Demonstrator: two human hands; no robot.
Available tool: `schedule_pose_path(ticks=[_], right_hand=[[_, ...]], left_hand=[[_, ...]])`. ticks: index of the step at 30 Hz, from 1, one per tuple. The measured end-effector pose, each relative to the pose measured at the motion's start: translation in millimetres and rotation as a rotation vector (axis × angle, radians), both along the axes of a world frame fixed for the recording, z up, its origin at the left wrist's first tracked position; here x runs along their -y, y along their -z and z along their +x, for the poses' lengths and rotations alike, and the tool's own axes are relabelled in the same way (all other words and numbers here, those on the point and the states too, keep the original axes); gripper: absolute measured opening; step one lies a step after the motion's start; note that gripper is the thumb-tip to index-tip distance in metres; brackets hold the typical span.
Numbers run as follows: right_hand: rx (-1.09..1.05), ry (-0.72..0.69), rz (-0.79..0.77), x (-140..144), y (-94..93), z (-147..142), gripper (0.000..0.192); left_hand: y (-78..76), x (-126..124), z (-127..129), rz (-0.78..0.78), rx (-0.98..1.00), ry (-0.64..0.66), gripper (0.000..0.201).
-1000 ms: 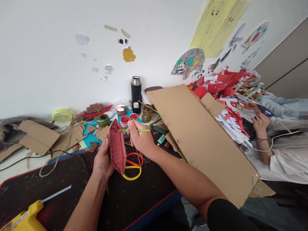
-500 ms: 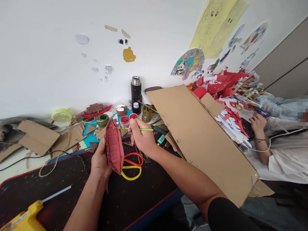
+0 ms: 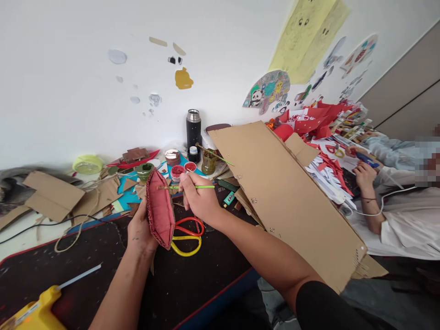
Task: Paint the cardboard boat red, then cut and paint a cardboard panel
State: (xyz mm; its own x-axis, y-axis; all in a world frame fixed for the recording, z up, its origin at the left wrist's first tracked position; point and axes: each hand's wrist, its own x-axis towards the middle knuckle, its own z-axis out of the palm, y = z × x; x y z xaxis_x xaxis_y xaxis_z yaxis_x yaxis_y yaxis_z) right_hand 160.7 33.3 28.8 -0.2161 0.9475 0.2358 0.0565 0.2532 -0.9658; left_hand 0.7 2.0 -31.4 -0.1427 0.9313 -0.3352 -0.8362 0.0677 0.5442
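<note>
Above the near edge of the dark mat (image 3: 103,256), the left hand (image 3: 140,229) grips the red cardboard boat (image 3: 158,208) from behind, its long axis running near to far. Just right of it, the right hand (image 3: 199,198) pinches a green paintbrush (image 3: 185,187) lying crosswise, tip touching the boat's far rim. Paint pots (image 3: 178,171) stand beyond, toward the far edge.

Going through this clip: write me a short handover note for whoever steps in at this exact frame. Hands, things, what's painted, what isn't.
Left hand: grips the boat-shaped cardboard piece from behind, held upright above the black mat.
Right hand: holds the green-handled brush, tip at the piece's upper edge.
Red paint pots stand just behind; scissors lie below the hands.
Done: the facing surface is red.
Left: the far side is hidden, so its paint state cannot be told; the brush sits at the upper rim.
</note>
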Motion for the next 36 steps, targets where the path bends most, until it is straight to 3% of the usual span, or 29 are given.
schedule_pose_path(ticks=[4,7,16,22,27,36], right_hand=[[0.010,-0.021,0.001,3,0.8,-2,0.047],[-0.047,-0.030,0.020,4,-3.9,-1,0.048],[-0.039,-0.032,0.029,-4,-10.5,-12,0.045],[-0.052,-0.074,0.018,2,-7.1,-13,0.044],[-0.093,-0.158,0.025,11,-11.2,-8,0.044],[-0.004,-0.155,-0.007,30,3.7,-7,0.043]], left_hand=[[-7.4,2,-2,-0.079,0.029,0.076,0.047],[-13.2,2,-2,-0.112,0.054,0.057,0.048],[-24.6,6,5,-0.101,0.118,0.099,0.053],[-27.8,7,4,-0.213,0.099,0.017,0.051],[-32.7,5,2,-0.173,0.079,0.010,0.049],[-21.2,5,1,-0.131,0.085,0.018,0.038]])
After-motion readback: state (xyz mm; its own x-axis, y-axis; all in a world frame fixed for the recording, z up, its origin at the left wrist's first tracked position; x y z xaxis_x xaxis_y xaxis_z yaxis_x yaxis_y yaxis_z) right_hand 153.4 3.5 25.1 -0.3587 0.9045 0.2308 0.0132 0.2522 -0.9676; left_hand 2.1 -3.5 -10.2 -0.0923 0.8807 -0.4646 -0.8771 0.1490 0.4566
